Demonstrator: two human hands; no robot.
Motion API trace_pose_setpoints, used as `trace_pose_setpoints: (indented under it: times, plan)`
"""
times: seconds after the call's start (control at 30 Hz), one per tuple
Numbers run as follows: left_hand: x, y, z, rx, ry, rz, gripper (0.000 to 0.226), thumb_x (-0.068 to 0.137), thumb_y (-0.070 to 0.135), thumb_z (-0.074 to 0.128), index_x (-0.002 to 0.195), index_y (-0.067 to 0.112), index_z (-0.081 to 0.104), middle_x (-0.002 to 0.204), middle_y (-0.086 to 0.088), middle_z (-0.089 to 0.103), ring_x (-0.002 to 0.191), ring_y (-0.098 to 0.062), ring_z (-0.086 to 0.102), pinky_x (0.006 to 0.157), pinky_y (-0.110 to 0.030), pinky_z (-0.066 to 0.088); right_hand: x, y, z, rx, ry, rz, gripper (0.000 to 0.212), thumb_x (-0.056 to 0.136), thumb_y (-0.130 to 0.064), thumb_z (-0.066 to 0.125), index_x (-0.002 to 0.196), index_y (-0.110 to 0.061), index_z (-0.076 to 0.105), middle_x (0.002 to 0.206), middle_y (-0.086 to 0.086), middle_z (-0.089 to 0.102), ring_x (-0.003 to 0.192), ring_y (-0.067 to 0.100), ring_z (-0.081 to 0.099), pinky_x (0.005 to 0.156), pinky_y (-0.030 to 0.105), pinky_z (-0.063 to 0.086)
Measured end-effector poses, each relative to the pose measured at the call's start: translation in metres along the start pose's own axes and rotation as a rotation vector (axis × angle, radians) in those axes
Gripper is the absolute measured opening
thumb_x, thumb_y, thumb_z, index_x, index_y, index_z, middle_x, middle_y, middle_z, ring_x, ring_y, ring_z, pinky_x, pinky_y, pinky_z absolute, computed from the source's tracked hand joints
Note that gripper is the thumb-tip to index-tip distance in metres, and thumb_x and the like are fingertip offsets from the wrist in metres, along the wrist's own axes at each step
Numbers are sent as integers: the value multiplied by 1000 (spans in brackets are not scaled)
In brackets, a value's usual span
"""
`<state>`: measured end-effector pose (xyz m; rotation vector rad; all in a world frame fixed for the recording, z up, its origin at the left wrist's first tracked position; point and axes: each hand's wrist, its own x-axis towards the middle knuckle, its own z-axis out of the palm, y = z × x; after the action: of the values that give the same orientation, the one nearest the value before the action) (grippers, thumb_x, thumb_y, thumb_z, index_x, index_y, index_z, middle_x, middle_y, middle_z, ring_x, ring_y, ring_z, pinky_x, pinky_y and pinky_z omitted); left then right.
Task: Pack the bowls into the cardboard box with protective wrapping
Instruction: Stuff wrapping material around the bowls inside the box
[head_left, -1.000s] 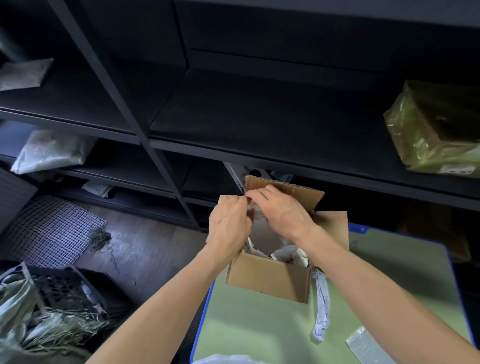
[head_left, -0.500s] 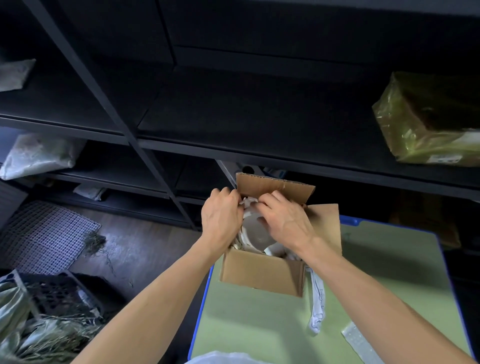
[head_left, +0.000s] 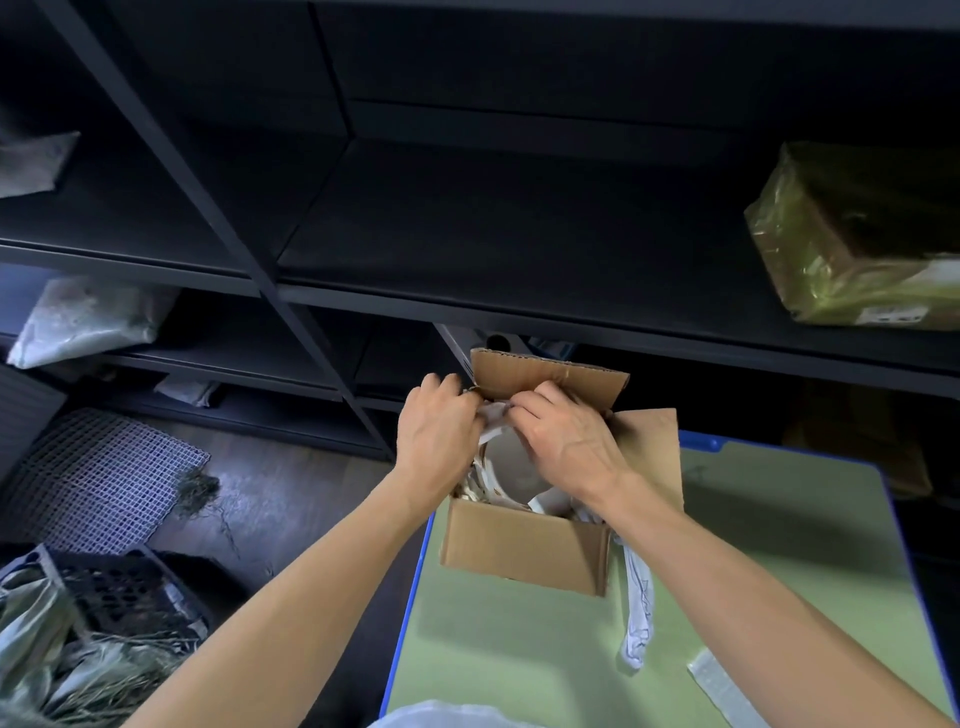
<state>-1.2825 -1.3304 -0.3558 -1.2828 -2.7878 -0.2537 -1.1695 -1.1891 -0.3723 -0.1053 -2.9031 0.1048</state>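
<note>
Both hands meet over the far rim of the cardboard box (head_left: 524, 540), at the counter's (head_left: 779, 545) far left corner. The left hand (head_left: 439, 441) and right hand (head_left: 563, 447) pinch one scrap of white wrapping paper (head_left: 493, 413) between them. The white bowl (head_left: 511, 465) sits directly beneath, inside the box, mouth up, equally near either hand; tucking goes straight down.
</note>
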Motion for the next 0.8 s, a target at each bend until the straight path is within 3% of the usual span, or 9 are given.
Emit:
trace_pose_setpoints:
  times: [0.07, 0.17, 0.27, 0.47, 0.67, 0.8]
  plan:
    - [-15, -8, -2, -136, 98, -27, 15, 95, 28, 59, 101, 21, 71, 83, 5, 58, 75, -16, 40, 64, -31, 42, -1, 0, -3, 26, -16, -24, 28, 89, -13, 61, 116, -17, 67, 115, -7, 65, 102, 20, 56, 79, 35, 54]
    - [-35, -16, 0, -230, 166, 77, 10, 93, 21, 65, 101, 23, 71, 92, 8, 57, 77, -11, 34, 66, -27, 42, 0, -1, -3, 31, -53, -43, 40, 86, -14, 65, 125, -21, 63, 125, -12, 61, 103, 18, 55, 77, 32, 53]
    - [-43, -18, 2, -147, 117, 122, 13, 96, 25, 63, 94, 24, 75, 92, 5, 52, 78, -16, 37, 63, -31, 44, 1, -5, 0, 18, -71, -44, 44, 82, -14, 70, 124, -20, 63, 129, -11, 59, 104, 19, 55, 75, 34, 56]
    - [-34, -15, -4, 11, -11, 153, 33, 99, 35, 48, 82, 29, 75, 87, 6, 41, 81, -15, 24, 65, -29, 31, 7, -10, 3, -18, -202, -28, 49, 88, -18, 65, 136, -20, 55, 142, -12, 49, 114, 20, 47, 93, 38, 51]
    - [-39, -11, -6, 91, -99, 119, 41, 104, 45, 32, 99, 31, 71, 106, 1, 50, 91, -18, 37, 70, -29, 27, -1, -10, 0, -45, -154, 32, 40, 83, -14, 68, 123, -17, 65, 125, -8, 59, 107, 20, 53, 77, 35, 55]
    - [-37, -8, -5, 94, -162, 94, 47, 105, 46, 26, 103, 29, 69, 112, 1, 48, 95, -19, 39, 74, -29, 31, -1, -11, -1, -62, -222, 67, 47, 82, -18, 68, 129, -18, 60, 124, -9, 57, 106, 19, 51, 84, 34, 50]
